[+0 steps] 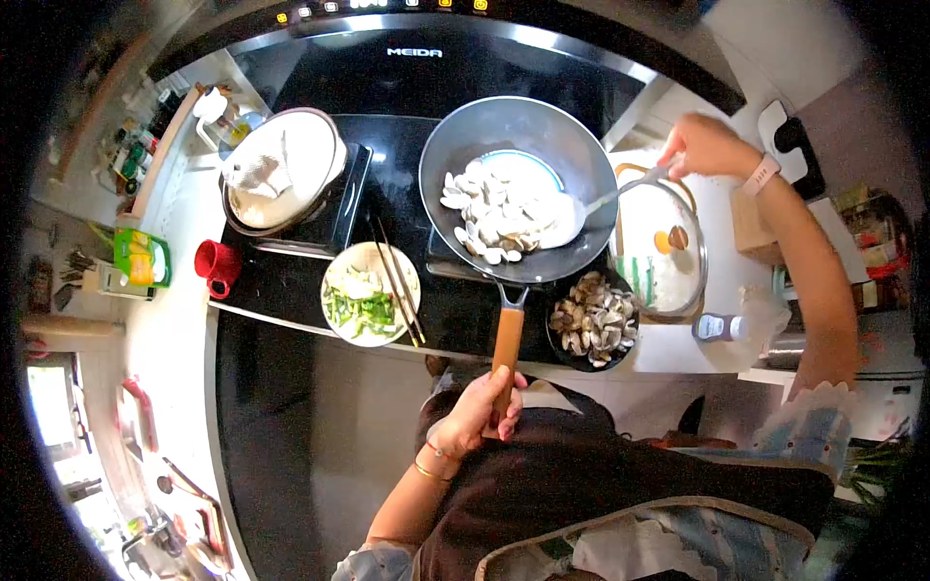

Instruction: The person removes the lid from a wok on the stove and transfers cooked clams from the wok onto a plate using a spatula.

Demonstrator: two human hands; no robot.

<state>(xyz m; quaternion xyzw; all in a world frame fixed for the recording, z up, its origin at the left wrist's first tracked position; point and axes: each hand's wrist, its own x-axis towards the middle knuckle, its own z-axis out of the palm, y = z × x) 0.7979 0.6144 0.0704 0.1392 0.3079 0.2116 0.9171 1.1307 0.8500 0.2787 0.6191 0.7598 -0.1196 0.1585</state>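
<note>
My left hand (481,409) is wrapped round the wooden handle (509,339) of a dark wok (579,145) on the stove. Clams (489,203) lie in the wok's bottom, a pale liquid or glare beside them. From the right, my right hand (705,147) grips the grey handle of a spatula (613,194), whose light head rests low in the wok by the clams. Just right of the wok handle sits a dark bowl of clams or shells (593,321). A plate of chopped green vegetables (360,308) stands to the left, chopsticks (399,290) across its edge.
A lidded pot (289,174) with a cloth on top occupies the left burner. Near it are a red mug (217,263) and a green-yellow package (141,257). At right are a glass lid (668,276) and a small bottle (718,327). The range hood (436,82) hangs behind.
</note>
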